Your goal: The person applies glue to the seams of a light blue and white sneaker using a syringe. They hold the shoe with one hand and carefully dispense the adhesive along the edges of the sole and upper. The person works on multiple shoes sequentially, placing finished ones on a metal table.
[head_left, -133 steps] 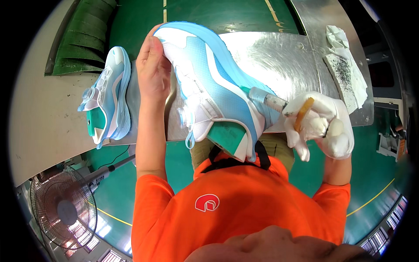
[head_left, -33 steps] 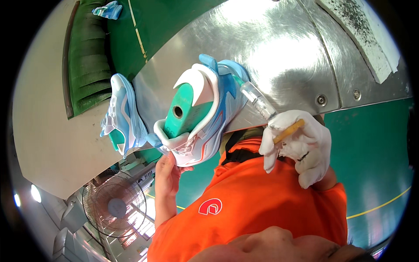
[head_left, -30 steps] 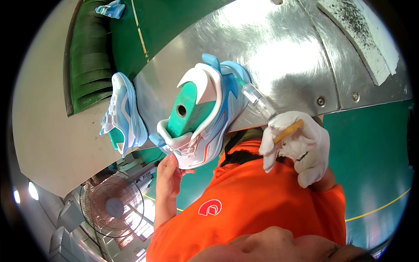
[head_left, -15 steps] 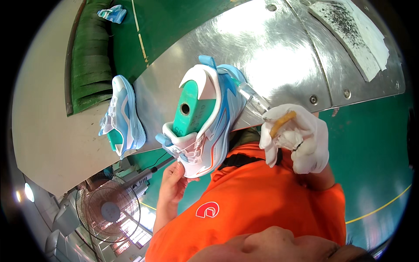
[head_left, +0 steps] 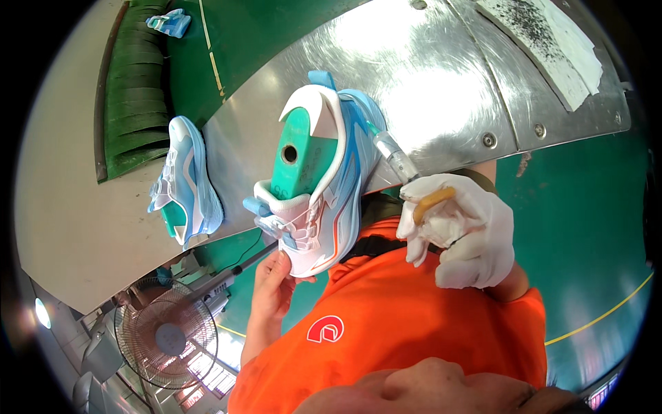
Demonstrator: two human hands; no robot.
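A light blue and white sports shoe (head_left: 348,200) with a green last (head_left: 296,155) inside it is tilted at the table's near edge. My bare left hand (head_left: 274,283) grips its toe, thumb on top and the other fingers mostly hidden beneath. My right hand (head_left: 458,231), in a white glove, is closed around a clear syringe (head_left: 395,155) with a thin teal tip. That tip meets the shoe's side near the heel, close to the sole; whether anything flows from it is too small to see. An amber ring-like band (head_left: 433,203) shows at the gloved fingers.
A matching shoe (head_left: 186,183) lies on the metal table (head_left: 296,65) to the left, beside a green strip curtain (head_left: 134,96). Another blue shoe (head_left: 169,23) is at the far left. A stained white sheet (head_left: 552,55) lies far right; a fan (head_left: 165,338) stands lower left.
The whole view has shifted slightly. My right hand sits a little lower against the shoe, and the syringe is angled more steeply. My left hand keeps its grip on the toe.
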